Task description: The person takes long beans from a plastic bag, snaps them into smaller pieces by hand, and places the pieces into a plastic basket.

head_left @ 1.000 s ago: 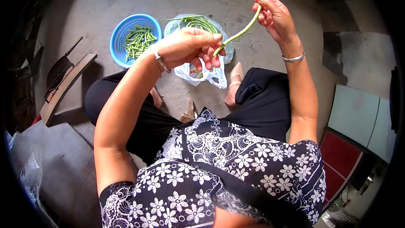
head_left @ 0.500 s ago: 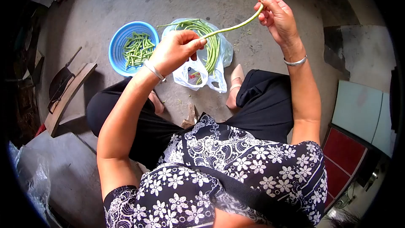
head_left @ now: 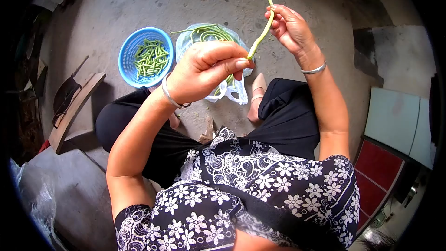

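A single long bean (head_left: pixel 263 35) stretches between both hands, its upper length running past the top of the view. My left hand (head_left: pixel 204 70) pinches the lower end between thumb and forefinger. Higher up and to the right, my right hand (head_left: pixel 291 31) is closed on the same bean with its fingertips. Behind my left hand lies a white plastic bag (head_left: pixel 238 94), holding a bundle of whole long beans (head_left: pixel 210 31); my hand hides part of it. Left of the bag stands a blue plastic basket (head_left: pixel 122 60) with many short cut bean pieces (head_left: pixel 151 58) inside.
Bare concrete floor (head_left: pixel 195 0) surrounds the basket and bag. At the left a curved wooden board (head_left: pixel 78 107) leans near clear plastic sheeting (head_left: pixel 39 195). A cabinet with red panels (head_left: pixel 378 165) stands at the right. My feet flank the bag.
My left hand has moved right and closer to my right hand along the bean. My right hand has shifted slightly left and down, and the bean between them is steeper and shorter.
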Tool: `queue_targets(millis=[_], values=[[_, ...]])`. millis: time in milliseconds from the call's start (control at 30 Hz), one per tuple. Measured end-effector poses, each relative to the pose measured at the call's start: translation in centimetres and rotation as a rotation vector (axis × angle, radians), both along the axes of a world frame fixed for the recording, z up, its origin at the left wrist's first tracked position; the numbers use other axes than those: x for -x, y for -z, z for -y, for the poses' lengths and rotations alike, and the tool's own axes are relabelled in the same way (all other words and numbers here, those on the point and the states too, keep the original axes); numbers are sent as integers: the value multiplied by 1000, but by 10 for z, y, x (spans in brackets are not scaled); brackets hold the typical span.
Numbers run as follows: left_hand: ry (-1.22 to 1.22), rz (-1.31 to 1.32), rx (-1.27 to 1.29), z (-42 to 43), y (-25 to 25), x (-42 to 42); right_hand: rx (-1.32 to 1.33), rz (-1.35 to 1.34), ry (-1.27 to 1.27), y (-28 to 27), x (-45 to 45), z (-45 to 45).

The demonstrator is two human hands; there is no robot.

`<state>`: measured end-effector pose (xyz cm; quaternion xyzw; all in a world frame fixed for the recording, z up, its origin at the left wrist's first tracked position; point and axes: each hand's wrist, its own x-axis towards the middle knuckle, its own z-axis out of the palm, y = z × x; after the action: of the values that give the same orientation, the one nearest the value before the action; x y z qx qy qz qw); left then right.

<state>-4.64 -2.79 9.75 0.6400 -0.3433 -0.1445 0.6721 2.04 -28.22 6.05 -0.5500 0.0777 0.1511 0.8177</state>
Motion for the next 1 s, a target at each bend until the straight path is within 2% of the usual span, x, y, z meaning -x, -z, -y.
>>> queue_targets(millis=[100,233,333,367,400,467,567,600,667,700,733,800,900,933,1000], values=[[-63,358,-109,0,0,-2,-56,-38,-69,4,5,-9],[-47,493,-155,5,16,-4,-80,-68,-153,-6,16,-31],[-15,432,-441,3,35,-7,-102,0,-198,-11,20,-39],[31,449,-691,2,39,-7,-81,35,-192,-13,19,-38],[85,580,-968,1,50,-3,-61,71,-185,-14,19,-37],[253,477,-1320,4,76,7,-6,129,-164,-16,18,-33],[369,436,-1437,-10,103,16,82,227,-145,-16,18,-26],[271,390,-1447,-9,91,13,112,262,-139,-15,19,-24],[54,249,-1097,-14,84,2,135,296,-140,-17,20,-23],[-22,80,-746,-13,81,-6,154,311,-134,-17,20,-24],[-6,-412,-489,-11,76,-11,173,328,-131,-18,20,-25],[33,-876,-181,-11,58,-17,212,344,-107,-16,20,-28],[100,-890,-120,-7,37,-16,271,374,-92,-16,22,-32],[108,-777,-120,-6,43,-15,290,384,-90,-16,22,-34],[46,-726,-136,-4,47,-17,230,372,-84,-15,22,-34]])
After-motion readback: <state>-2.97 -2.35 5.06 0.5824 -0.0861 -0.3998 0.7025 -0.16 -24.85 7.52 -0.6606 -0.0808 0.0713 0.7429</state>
